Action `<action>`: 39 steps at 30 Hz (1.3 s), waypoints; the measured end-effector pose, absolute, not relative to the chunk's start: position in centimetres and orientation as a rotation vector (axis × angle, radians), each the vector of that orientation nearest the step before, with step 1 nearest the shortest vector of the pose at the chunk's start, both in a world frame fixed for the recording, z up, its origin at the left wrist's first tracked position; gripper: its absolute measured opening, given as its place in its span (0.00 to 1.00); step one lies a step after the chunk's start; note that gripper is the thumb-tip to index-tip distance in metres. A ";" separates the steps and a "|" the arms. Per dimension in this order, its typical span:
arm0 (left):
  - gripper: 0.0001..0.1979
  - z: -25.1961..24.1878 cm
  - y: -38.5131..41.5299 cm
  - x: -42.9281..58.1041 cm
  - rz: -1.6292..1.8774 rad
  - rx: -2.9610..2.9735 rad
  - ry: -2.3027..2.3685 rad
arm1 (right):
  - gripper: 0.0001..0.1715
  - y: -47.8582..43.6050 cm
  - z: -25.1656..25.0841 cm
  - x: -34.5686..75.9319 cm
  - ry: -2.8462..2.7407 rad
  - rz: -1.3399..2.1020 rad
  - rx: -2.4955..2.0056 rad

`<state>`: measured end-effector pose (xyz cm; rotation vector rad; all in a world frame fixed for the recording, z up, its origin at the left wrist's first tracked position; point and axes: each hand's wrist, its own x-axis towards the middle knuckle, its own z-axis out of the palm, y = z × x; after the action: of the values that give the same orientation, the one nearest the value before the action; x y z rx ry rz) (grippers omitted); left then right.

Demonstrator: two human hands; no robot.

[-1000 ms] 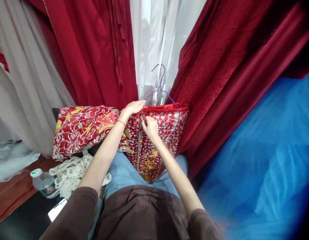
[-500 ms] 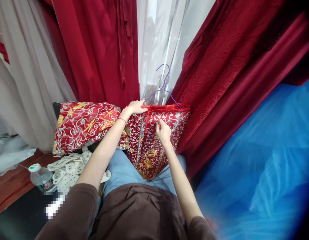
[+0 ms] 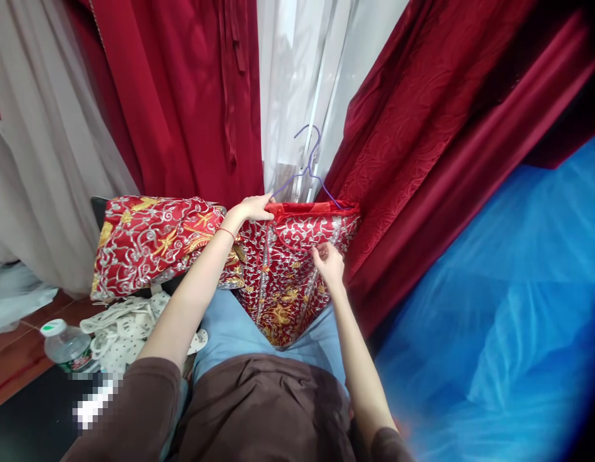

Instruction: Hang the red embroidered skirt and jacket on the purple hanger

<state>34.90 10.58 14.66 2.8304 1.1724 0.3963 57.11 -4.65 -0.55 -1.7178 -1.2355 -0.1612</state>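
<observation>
A red garment embroidered in silver and gold drapes down between my knees. Its plain red top band lies along a purple wire hanger, whose hook points up. At the band's left corner, my left hand grips the band by the hanger's end, thumb in front; the other fingers are mostly hidden. Lower and to the right, my right hand pinches a thin red cord, which runs from the band's left side across the front of the garment.
A folded, embroidered red cloth lies on a dark surface at left. Below it are a dotted white cloth and a clear bottle. Red fabrics hang ahead and at right; blue tulle fills the right side.
My right hand has moved right and slightly down, drawing the red cord out across the garment's front. My left hand keeps hold of the band's corner.
</observation>
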 end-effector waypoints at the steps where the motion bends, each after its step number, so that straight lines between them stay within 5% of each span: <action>1: 0.25 14.7 10.6 34.8 0.378 2.830 1.159 | 0.14 -3.8 0.4 55.8 -1.279 -0.108 -1.596; 8: 0.27 14.9 10.1 34.6 0.343 2.870 1.134 | 0.25 2.0 5.0 47.8 -1.114 0.666 -1.015; 16: 0.34 15.0 9.8 34.2 0.289 2.856 1.127 | 0.24 1.7 4.6 48.0 -0.960 0.960 -0.929; 23: 0.37 14.8 10.0 34.2 0.333 2.839 1.143 | 0.20 0.0 4.5 52.5 -0.991 0.800 -1.055; 39: 0.39 14.6 10.1 34.4 0.309 2.894 1.164 | 0.15 0.7 2.5 50.0 -0.995 1.135 -0.905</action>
<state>34.40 10.10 14.63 2.8943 1.1643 0.3093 50.00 0.69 2.52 -0.9046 -0.9953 1.1354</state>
